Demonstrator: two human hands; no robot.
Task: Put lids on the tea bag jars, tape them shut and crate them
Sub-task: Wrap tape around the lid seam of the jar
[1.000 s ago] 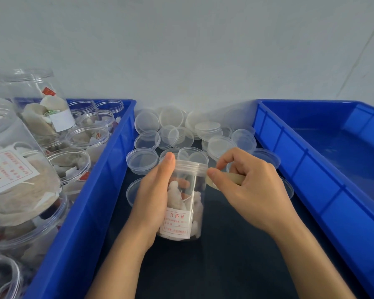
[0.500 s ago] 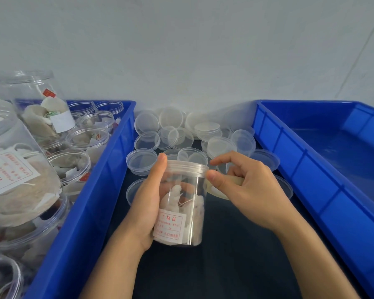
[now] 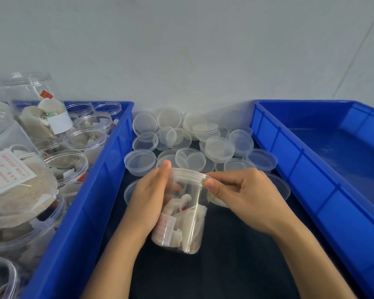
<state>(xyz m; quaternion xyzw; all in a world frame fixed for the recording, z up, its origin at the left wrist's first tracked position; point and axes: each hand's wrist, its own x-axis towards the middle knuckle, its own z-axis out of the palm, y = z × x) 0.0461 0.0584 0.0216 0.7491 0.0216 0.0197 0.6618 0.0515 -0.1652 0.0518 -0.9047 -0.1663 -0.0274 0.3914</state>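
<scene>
A clear jar of tea bags [image 3: 188, 216] with a clear lid [image 3: 188, 174] on it is tilted over the dark table. My left hand [image 3: 149, 197] grips the jar's left side, thumb up at the lid. My right hand [image 3: 242, 197] holds a pale roll of tape [image 3: 219, 200] against the jar's right side, with its thumb pressed on the lid's rim. A strip of clear tape seems to run down the jar's front. The jar's red-print label faces left, partly behind my left hand.
Several loose clear lids [image 3: 219, 148] lie piled behind the jar by the wall. A blue crate [image 3: 99, 190] on the left holds several open jars of tea bags [image 3: 84, 139]. The blue crate [image 3: 311, 169] on the right shows only its bare floor.
The jar has been turned and tilted in my left hand, so its label swung from the front round to the left. My right hand stayed at the lid's rim.
</scene>
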